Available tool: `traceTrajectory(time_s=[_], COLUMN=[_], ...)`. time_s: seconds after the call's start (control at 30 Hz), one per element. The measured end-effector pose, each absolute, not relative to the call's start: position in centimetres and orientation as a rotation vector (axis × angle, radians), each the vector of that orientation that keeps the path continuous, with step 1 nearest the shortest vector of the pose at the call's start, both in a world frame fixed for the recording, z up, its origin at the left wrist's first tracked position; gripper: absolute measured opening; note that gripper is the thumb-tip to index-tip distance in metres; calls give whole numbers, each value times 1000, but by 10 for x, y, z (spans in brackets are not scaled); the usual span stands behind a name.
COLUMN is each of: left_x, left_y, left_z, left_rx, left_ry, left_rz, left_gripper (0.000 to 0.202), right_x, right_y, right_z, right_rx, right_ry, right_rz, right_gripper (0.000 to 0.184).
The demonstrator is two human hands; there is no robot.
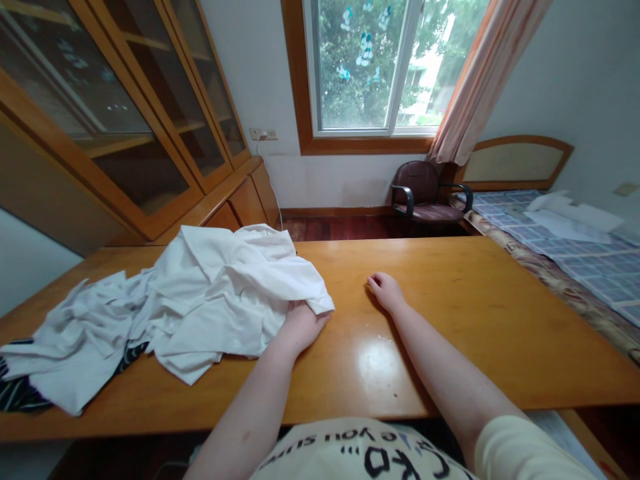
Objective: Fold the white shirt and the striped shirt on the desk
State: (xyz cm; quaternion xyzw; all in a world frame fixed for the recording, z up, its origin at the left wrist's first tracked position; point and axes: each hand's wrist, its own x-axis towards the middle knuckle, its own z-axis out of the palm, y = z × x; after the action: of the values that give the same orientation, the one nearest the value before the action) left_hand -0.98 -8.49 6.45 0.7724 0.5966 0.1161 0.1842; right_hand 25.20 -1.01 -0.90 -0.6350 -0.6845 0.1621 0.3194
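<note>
A crumpled white garment (220, 287) lies in a heap on the left part of the wooden table (450, 320). My left hand (306, 325) is at its right end, closed on the fabric, with most of the fingers covered by a fold. To the right, my right hand (386, 291) rests on the tabletop, fingers curled in, apart from the cloth; nothing shows in it. More white clothing (95, 333) adjoins the heap at the left, over a dark patterned cloth (20, 393) that shows at the table's left front.
Behind the table's left side stands a wooden cabinet with glass doors (170, 87). A maroon armchair (425, 190) is beyond the far edge, below the window (360, 73). At the right is a bed with a blue checked cover (565, 233).
</note>
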Motion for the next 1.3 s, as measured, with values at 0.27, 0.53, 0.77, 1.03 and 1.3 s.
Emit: traceTrajectory(time_s=[0.27, 0.53, 0.77, 1.03, 1.3], left_x=[-65, -104, -97, -94, -49], left_y=[-89, -73, -67, -73, -85], left_z=[120, 95, 75, 83, 91], left_rx=[2151, 2064, 1788, 1862, 1704], left_ry=[2009, 2473, 2538, 2409, 2046], left_rz=[1134, 402, 647, 938, 1374], left_gripper=[33, 95, 75, 22, 16], right_x=[254, 252, 251, 251, 254], right_y=[-9, -10, -9, -9, -11], right_z=[-10, -7, -6, -5, -6], right_rx=[-1663, -1685, -1712, -1697, -1581], right_ry=[-1797, -1775, -1763, -1733, -1673], right_rz=[435, 443, 440, 469, 618], right_gripper=[27, 27, 27, 28, 33])
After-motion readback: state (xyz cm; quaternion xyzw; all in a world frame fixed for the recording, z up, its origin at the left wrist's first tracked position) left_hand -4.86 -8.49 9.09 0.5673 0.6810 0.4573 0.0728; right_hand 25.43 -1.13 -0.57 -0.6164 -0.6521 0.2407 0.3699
